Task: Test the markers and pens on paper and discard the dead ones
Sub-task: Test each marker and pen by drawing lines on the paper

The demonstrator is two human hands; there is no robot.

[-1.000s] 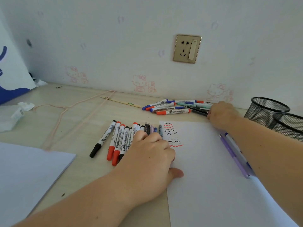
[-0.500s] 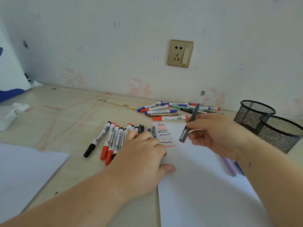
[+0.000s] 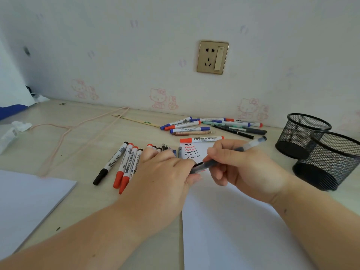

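A dark gel pen (image 3: 231,152) was held above the upper left part of the white sheet of paper (image 3: 233,221), slanted from lower left to upper right. Its barrel was gripped by the curled fingers and thumb of the right hand (image 3: 243,168), while its lower, capped end was pinched between the thumb and fingers of the left hand (image 3: 165,172). Under the pen, wavy test lines (image 3: 191,152) in black and red were seen near the sheet's top left corner. A red-capped whiteboard marker (image 3: 201,139) was laid along the sheet's top edge.

Just left of the sheet, a row of markers (image 3: 124,164) with red and black caps was lined up on the wooden desk (image 3: 78,137), partly covered by the left hand. Further back, near the wall, a loose pile of pens and markers (image 3: 212,125) was spread out. Two black mesh pen cups (image 3: 321,151) were placed to the right, touching or nearly so. A stack of white paper (image 3: 25,207) was set at the left edge, and a pink hanger (image 3: 64,129) and a thin wooden stick (image 3: 136,120) were left beyond it. A wall socket (image 3: 212,57) was mounted above the desk.
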